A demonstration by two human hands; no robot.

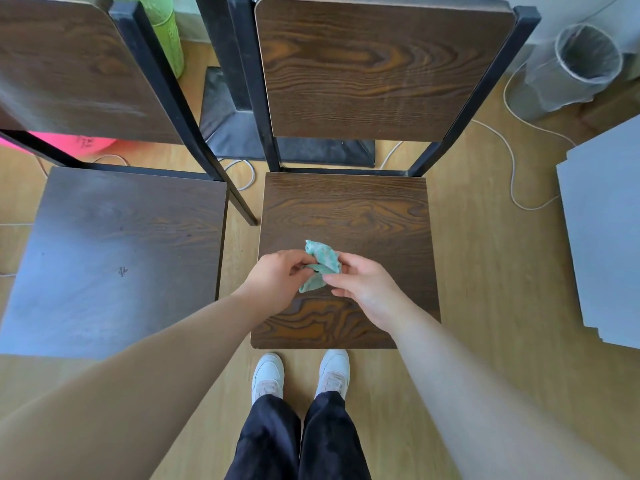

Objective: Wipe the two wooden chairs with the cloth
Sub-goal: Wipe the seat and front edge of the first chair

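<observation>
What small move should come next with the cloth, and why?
Probably spread the green cloth flat and press it onto the seat of the chair in front. Both the left hand and right hand pinch it in a crumpled bunch over that seat, so it is not laid out for wiping; the second chair stands alongside to the left.

Both my hands, left (pixel 277 277) and right (pixel 363 284), pinch the green cloth (pixel 320 263) above the right chair's seat (pixel 346 209); left chair (pixel 114 258) beside it.
</observation>
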